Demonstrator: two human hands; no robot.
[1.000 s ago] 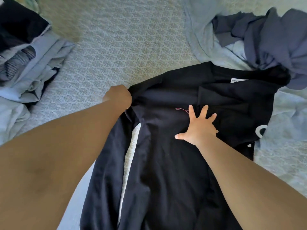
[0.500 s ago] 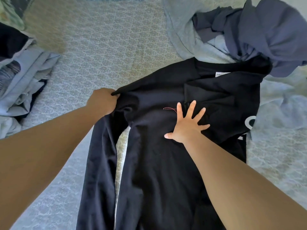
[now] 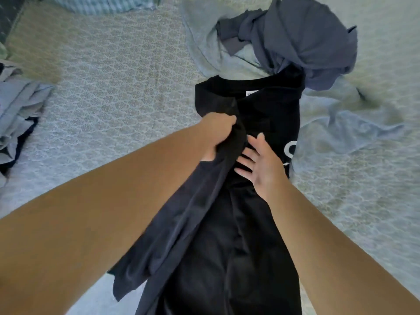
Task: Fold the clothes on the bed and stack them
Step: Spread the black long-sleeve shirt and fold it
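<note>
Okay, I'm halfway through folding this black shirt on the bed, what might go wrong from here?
The left hand grips a bunched edge of the black shirt, so the fold may land creased rather than flat. The right hand lies open on the middle; if it lifts early, the cloth could slide. The shirt's collar touches the unfolded grey-blue pile, which might snag or drag along.

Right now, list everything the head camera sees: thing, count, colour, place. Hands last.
black shirt: one, black, centre of bed, left side lifted over the middle
unfolded clothes pile: one, slate blue and pale blue, far right
clothes stack: one, light blue and dark, left edge
striped cloth: one, pale blue-green, top left
bedspread: one, patterned grey-blue, under everything
left hand: one, grips the shirt's fold
right hand: one, flat on the shirt
</note>
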